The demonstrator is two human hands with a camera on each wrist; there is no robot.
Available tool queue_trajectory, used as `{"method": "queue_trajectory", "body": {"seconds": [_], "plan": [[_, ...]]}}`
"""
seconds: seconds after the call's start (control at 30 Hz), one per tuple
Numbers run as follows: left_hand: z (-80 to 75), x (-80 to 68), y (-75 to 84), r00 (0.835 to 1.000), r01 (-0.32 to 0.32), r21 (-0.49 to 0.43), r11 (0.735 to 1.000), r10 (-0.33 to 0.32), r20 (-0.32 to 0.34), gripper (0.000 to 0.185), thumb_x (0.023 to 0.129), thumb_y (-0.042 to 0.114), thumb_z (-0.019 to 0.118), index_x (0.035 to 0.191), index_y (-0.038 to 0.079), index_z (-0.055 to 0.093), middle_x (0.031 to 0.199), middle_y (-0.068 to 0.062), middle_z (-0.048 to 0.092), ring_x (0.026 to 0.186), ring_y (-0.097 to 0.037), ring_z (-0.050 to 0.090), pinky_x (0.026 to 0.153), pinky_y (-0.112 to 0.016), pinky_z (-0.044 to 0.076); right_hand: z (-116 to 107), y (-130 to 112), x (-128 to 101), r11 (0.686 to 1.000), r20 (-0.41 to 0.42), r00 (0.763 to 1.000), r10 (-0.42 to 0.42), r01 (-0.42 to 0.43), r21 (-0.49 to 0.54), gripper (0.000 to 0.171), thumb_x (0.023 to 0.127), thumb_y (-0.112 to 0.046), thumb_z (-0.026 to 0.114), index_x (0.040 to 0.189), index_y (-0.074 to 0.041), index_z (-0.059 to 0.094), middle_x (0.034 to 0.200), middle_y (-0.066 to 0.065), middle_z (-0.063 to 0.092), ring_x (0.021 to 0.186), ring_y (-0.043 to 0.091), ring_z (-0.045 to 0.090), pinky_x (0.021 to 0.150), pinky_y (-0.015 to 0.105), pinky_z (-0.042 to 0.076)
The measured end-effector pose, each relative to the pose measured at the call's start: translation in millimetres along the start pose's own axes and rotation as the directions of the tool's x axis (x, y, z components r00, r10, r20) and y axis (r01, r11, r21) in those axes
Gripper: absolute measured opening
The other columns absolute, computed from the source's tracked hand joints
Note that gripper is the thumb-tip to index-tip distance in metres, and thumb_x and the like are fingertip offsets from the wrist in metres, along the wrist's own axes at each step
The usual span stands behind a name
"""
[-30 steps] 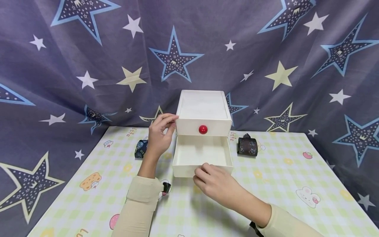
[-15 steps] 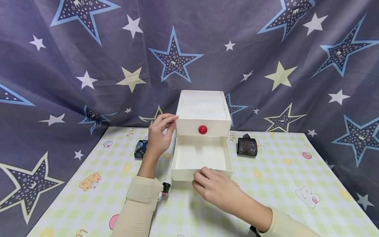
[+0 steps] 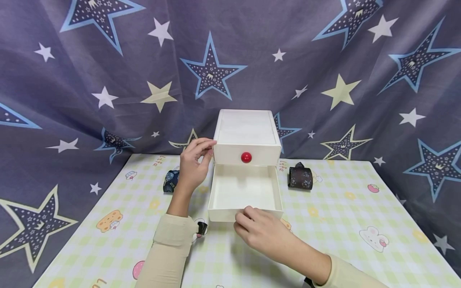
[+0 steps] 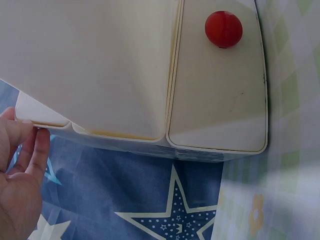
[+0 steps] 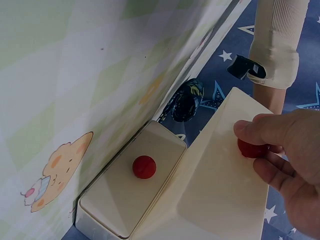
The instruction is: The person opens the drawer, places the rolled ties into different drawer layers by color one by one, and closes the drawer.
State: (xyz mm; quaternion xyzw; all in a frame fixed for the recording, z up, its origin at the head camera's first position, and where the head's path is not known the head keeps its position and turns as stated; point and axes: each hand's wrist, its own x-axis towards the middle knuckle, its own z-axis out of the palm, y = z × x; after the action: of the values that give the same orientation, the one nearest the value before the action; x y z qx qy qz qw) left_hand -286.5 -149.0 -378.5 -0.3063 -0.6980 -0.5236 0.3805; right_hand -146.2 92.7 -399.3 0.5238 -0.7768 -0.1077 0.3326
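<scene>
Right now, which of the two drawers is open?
The lower drawer: pulled out and empty, the right hand pinching its red knob. The upper drawer sits flush and closed.

White two-drawer box (image 3: 247, 132) on the table — lower drawer (image 3: 245, 192) pulled open.

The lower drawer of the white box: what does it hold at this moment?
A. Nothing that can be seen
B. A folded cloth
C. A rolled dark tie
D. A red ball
A: in the head view the lower drawer is pulled out and shows only its bare white floor.
</scene>
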Motion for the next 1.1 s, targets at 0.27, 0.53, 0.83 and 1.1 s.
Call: {"method": "queue_trajectory", "body": {"seconds": [0.27,0.53,0.83,1.1], "plan": [[-0.2,0.9,1.1,1.0,-0.006,0.003,1.0,0.006,-0.001,0.026,0.092,-0.015,0.065,0.115,-0.006,0.074,0.116,-0.017,0.066,0.097,-0.031,0.068,0.086,-0.029,0.062,1,-1,-1,1.0,-0.003,1.0,0.001,-0.001,-0.005,0.063,0.107,0.004,0.012,0.1,-0.011,0.073,0.099,0.003,0.058,0.085,0.02,0.051,0.071,0.025,0.053],[-0.2,0.5,1.6,1.0,0.002,0.01,1.0,-0.002,-0.001,0.026,0.092,-0.015,0.065,0.115,-0.005,0.074,0.116,-0.017,0.066,0.097,-0.031,0.068,0.086,-0.03,0.062,-2,-2,0,0.999,-0.035,0.999,-0.003,0.005,0.045,0.039,0.104,-0.004,0.034,0.102,-0.011,0.073,0.101,0.002,0.062,0.087,0.02,0.052,0.073,0.026,0.053],[0.0,1.1,2.0,1.0,0.006,0.002,1.0,-0.006,0.005,0.027,0.092,-0.015,0.065,0.115,-0.005,0.074,0.116,-0.015,0.066,0.097,-0.03,0.068,0.085,-0.032,0.062,-6,4,2,0.998,-0.112,0.994,-0.006,0.012,0.055,0.036,0.106,-0.016,0.036,0.105,-0.01,0.071,0.098,0.001,0.063,0.087,0.019,0.056,0.071,0.027,0.051],[-0.3,0.5,1.0,1.0,0.009,-0.008,1.0,-0.009,0.0,0.028,0.091,-0.017,0.065,0.114,-0.006,0.074,0.116,-0.016,0.066,0.097,-0.031,0.068,0.085,-0.032,0.063,-10,9,3,0.998,-0.148,0.989,0.026,-0.018,0.057,0.025,0.103,-0.023,0.047,0.11,-0.011,0.068,0.097,-0.001,0.063,0.087,0.02,0.058,0.075,0.032,0.051]]}}
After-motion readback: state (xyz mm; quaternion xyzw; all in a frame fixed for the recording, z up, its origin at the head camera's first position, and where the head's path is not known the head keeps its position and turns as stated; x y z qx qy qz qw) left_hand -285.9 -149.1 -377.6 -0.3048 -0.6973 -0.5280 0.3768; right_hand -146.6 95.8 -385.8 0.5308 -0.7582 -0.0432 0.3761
